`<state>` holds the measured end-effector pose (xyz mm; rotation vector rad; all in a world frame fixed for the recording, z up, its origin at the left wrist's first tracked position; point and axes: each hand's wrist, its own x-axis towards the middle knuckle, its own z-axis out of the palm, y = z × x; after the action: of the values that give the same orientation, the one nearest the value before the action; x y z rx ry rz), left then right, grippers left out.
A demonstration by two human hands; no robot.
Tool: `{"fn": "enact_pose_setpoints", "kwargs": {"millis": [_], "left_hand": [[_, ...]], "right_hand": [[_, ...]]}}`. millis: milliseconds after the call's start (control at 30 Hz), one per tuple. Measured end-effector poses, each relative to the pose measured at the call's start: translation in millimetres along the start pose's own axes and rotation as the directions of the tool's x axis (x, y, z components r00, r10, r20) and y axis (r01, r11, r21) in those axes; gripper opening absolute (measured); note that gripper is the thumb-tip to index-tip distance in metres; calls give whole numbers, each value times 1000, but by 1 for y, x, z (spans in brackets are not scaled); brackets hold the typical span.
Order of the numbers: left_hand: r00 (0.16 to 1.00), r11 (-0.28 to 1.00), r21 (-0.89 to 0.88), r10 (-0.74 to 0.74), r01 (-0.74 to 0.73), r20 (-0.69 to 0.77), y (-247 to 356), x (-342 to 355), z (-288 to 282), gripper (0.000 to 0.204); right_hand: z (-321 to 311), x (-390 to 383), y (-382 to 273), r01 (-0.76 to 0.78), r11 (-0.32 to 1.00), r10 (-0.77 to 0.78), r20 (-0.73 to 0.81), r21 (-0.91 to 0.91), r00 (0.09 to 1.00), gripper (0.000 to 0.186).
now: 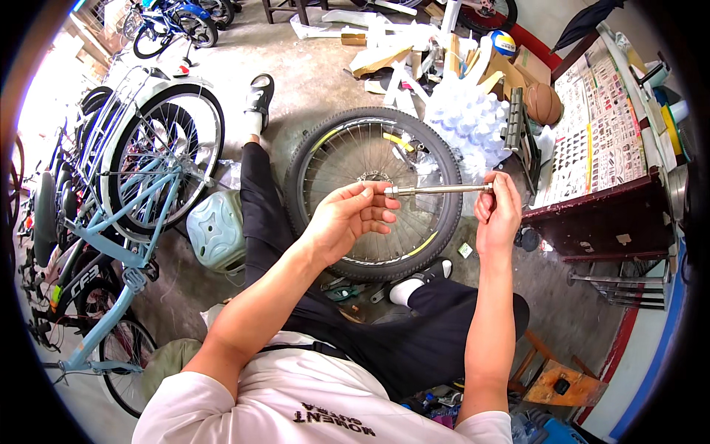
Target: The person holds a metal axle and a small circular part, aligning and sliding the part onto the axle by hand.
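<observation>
A thin silver wheel axle [441,189] is held level in front of me, with nuts near its ends. My left hand [353,214] pinches its left end between thumb and index finger, the other fingers loosely curled. At the opposite end, my right hand [498,211] has its fingers closed around the tip. Below the axle a bicycle wheel [310,224] with a knobby black tyre lies flat on the floor between my legs. The wheel's hub is partly hidden by my left hand.
Several bicycles, including a light blue one [111,244], crowd the left side. A pale plastic stool [216,229] stands by my left leg. Clear plastic bottles [470,118] and cardboard pile up beyond the wheel. On the right are a dark red cabinet [606,222] and a wooden chair [566,382].
</observation>
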<state>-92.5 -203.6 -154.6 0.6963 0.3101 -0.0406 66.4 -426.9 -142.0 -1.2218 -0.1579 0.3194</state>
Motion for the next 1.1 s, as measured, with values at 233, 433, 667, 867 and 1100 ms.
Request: {"fn": "enact_pose_setpoints", "kwargs": {"millis": [233, 433, 667, 867, 1100], "left_hand": [[968, 969, 133, 224, -208, -115, -6, 11, 6, 29], [950, 903, 340, 303, -262, -75, 15, 22, -5, 26], [956, 889, 389, 287, -242, -63, 18, 36, -9, 26], [959, 915, 355, 252, -191, -133, 11, 49, -24, 27], [957, 961, 1, 277, -278, 82, 8, 59, -26, 71]], "right_hand": [[7, -8, 2, -215, 977, 215, 43, 9, 976, 19], [6, -13, 7, -191, 827, 398, 312, -529, 862, 27], [48, -46, 42, -353, 855, 490, 371, -380, 789, 30], [55, -49, 50, 7, 775, 192, 246, -633, 950, 32], [45, -41, 66, -263, 857, 388, 219, -443, 895, 41]]}}
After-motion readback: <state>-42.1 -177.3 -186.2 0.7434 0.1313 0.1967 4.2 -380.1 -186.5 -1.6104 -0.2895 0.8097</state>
